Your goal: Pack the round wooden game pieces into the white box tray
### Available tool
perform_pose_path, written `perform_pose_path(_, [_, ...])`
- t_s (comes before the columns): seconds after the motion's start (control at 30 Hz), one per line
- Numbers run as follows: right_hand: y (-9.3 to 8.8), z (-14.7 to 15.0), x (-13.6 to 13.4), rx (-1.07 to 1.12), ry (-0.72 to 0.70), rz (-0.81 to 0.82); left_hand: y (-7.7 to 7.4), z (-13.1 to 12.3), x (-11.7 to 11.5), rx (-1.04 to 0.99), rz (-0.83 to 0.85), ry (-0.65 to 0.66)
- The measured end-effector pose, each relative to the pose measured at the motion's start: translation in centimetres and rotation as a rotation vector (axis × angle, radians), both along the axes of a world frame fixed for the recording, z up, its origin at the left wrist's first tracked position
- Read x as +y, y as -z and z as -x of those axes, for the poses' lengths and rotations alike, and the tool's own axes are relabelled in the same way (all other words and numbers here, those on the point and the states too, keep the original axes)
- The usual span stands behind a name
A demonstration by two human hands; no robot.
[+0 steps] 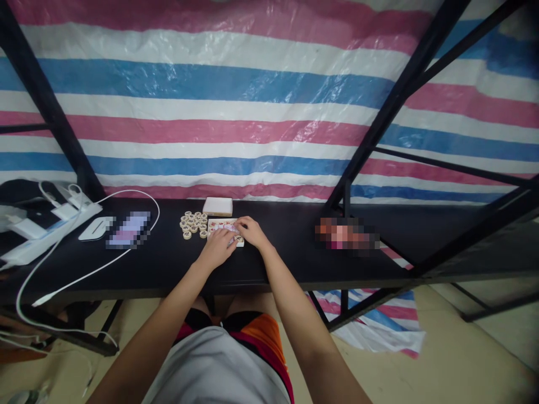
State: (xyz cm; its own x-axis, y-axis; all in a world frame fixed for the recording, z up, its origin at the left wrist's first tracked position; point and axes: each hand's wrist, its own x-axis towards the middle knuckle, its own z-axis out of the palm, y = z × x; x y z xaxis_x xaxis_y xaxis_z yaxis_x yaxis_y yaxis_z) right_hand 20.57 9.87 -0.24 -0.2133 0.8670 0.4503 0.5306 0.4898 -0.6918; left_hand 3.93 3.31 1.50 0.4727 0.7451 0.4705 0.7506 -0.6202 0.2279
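Observation:
A shallow white box (240, 244) lies on the black desk, filled with round chess pieces (213, 225) that bear red characters. Something pale and purplish, perhaps paper, shows among them between my hands. My left hand (218, 247) rests over the front left of the box, its fingers stretched across the pieces. At the box's right side my right hand (251, 231) has its fingers bent together and reaching in; what is at their tips is too small to make out. Several loose chess pieces (193, 223) with dark characters sit in a cluster left of the box.
Behind the box lies a white lid-like box part (218, 206). To the left are a blurred phone (129, 230), a white device (96, 228) and a power strip (54, 233) with cables. A pixelated object (346, 235) lies right. Black metal posts (370, 132) frame the desk (290, 258).

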Motion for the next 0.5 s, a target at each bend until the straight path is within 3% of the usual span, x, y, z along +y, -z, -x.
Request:
perform_pose_path(0.13, [0.2, -0.1, 0.1, -0.004, 0.052, 0.009, -1.0, 3.1, -0.6, -0.078, -0.026, -0.059])
perform_pose_path(0.3, [0.5, -0.2, 0.5, 0.014, 0.101, 0.049, -0.8, 8.7, -1.0, -0.049, -0.011, -0.336])
perform_pose_path(0.4, [0.6, -0.3, 0.6, 0.017, 0.093, 0.055, -0.4, 9.5, -1.2, 0.018, 0.006, -0.491])
perform_pose_path(0.5, [0.7, -0.4, 0.6, 0.021, 0.101, 0.066, -0.2, 8.8, -1.6, 0.108, 0.037, -0.516])
